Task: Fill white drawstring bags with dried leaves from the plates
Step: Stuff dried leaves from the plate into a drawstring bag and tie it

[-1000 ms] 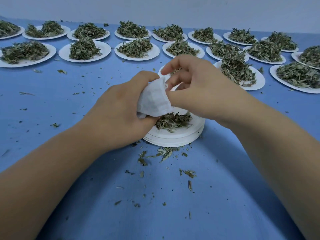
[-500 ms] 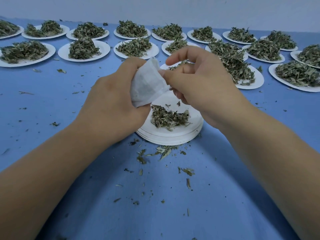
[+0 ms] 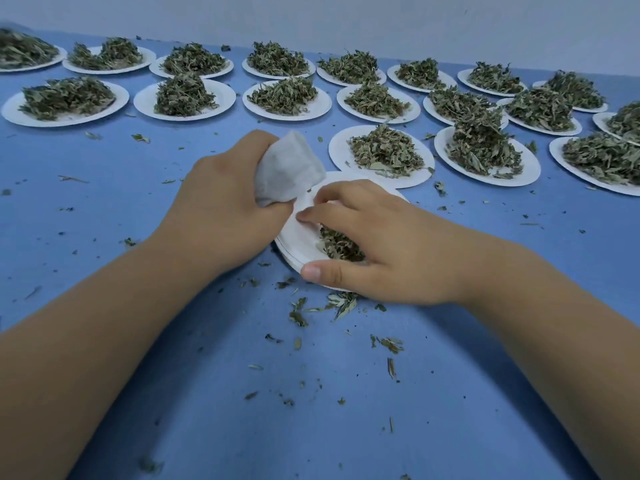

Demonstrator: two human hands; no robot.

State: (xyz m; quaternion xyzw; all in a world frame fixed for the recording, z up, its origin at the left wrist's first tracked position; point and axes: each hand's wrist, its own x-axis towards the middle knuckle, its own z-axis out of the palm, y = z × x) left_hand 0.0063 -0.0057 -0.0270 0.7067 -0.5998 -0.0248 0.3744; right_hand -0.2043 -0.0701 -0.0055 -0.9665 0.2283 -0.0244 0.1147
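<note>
My left hand [image 3: 221, 206] grips a white drawstring bag [image 3: 289, 168], bulging and tilted, just left of a stack of white plates [image 3: 294, 237]. A small heap of dried leaves [image 3: 337, 245] lies on the top plate. My right hand [image 3: 381, 244] is down on that plate, fingers curled over the heap and thumb at the near rim. Most of the heap is hidden under the hand.
Several white plates heaped with dried leaves stand in rows across the far blue table, the nearest one [image 3: 381, 155] just behind the stack and another [image 3: 485, 154] to its right. Leaf crumbs [image 3: 339, 303] litter the table near the stack.
My right hand has left the bag's mouth and dropped onto the leaves on the plate. My left hand with the bag has stayed beside the stack, shifting slightly left.
</note>
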